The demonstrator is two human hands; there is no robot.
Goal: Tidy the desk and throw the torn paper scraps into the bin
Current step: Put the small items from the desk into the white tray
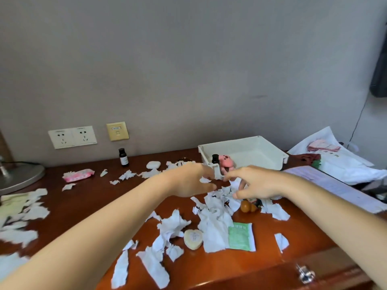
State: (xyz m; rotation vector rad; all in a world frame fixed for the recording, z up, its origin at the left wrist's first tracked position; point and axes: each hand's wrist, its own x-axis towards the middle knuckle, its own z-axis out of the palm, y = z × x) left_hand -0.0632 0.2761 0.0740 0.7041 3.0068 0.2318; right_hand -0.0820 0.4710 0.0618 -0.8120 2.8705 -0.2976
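Across the counter (261, 262), torn paper scraps (215, 208) lay nearly everywhere, so the tidying seemed barely started; no bin showed. The 2 hands hovered over the middle heap: right hand (255, 183) loosely spread and empty, left hand (188, 181) maybe pinching 1 scrap, too blurred to tell.

Bedroom: wooden desk (88, 197), pillow (339, 164)
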